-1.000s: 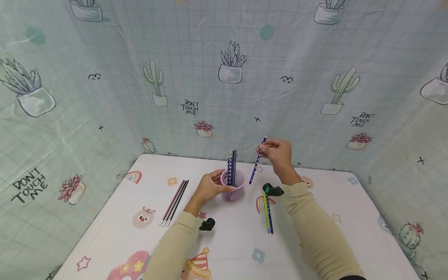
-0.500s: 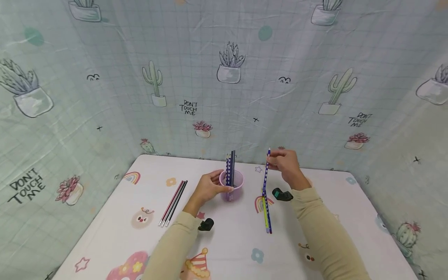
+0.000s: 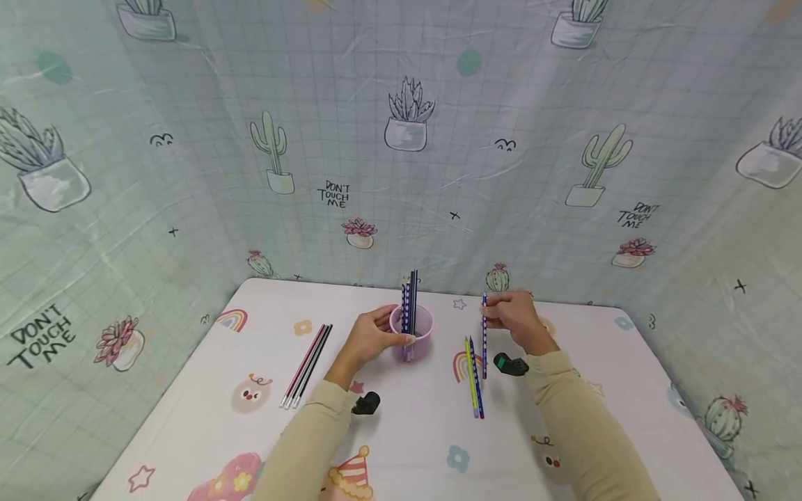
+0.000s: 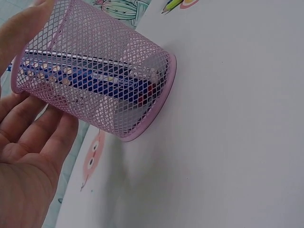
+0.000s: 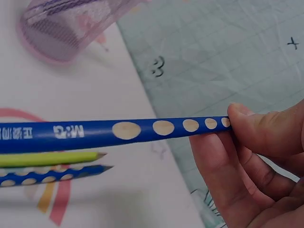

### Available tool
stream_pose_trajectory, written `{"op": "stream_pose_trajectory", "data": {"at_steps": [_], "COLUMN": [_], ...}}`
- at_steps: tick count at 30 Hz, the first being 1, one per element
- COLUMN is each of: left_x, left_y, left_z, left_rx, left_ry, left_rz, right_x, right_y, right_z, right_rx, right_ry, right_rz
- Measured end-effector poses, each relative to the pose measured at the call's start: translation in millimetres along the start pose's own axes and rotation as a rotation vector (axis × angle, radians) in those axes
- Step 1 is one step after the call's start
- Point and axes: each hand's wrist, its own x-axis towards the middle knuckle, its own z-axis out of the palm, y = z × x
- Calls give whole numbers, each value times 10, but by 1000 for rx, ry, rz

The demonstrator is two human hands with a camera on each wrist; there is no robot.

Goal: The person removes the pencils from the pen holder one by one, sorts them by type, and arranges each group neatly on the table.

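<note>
White table [image 3: 413,438] fronts patterned backdrop [image 3: 351,132]; left grip [image 3: 371,337] holds cup [image 4: 102,71], right grip [image 3: 515,317] pinches pencil [image 3: 484,348].

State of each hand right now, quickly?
Left hand: closed, holding the pink mesh cup near its rim.
Right hand: closed, pinching a blue pencil near its upper end.

We've a lane on the table [image 3: 401,452] between the cup [image 3: 421,349] and the lying lime pencil [image 3: 471,378]. Right hand [image 3: 515,319] with its blue pencil [image 3: 484,348] blocks beyond that, right-edge side. Left hand [image 3: 370,339] blocks the cup's left-edge side. Upright pencils [image 3: 411,300] crowd the cup's mouth; we've a gap on its right. Backdrop [image 3: 376,167] caps us at the far edge.
</note>
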Motion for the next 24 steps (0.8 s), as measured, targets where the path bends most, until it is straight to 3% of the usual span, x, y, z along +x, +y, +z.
{"op": "stream_pose_trajectory", "data": {"at_steps": [12,24], "left_x": [12,4], "left_y": [-18,-2], "left_z": [-4,-10], "left_rx": [-2,2], "left_ry": [-10,-5], "left_rz": [2,2], "right_x": [79,24], "right_y": [459,573], "right_z": [94,177], "right_rx": [-127,-185], "right_ry": [-10,-41], "right_rz": [113,130]}}
